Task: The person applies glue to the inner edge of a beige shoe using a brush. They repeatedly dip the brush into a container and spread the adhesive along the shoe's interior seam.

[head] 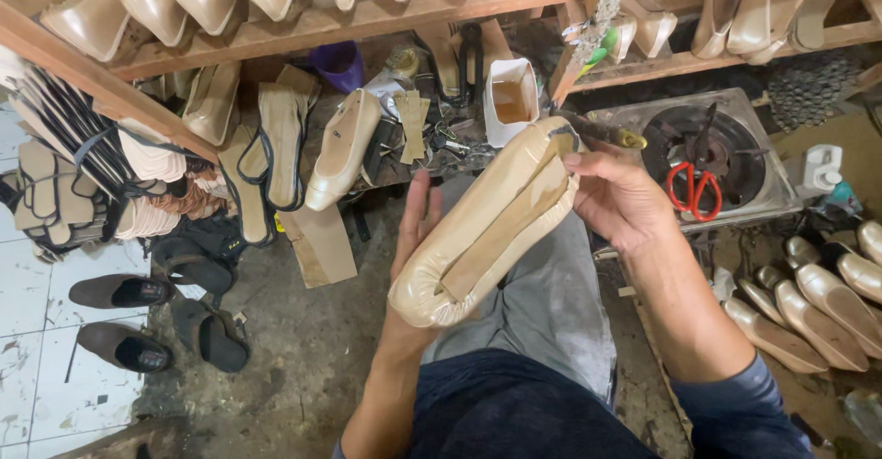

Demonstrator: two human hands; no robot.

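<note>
Hands hold a beige shoe [487,229] sole-up over the lap: left hand [413,229] cradles it from behind, fingers spread; right hand [616,197] grips its upper end, pinching a dark tool [602,133]. Behind it stands a white carton [511,99]; red scissors [695,191] lie on the stove [781,183].

Left hand [415,229] raised, fingers upright, palm mostly hidden, probably cupped; right hand [617,200] curled, thumb forward; both forearms angled inward.

I hold a beige shoe upper [487,229] stretched on its last, sole side up, slanting from lower centre toward upper right of the frame, its edges wrinkled and folded over.
</note>
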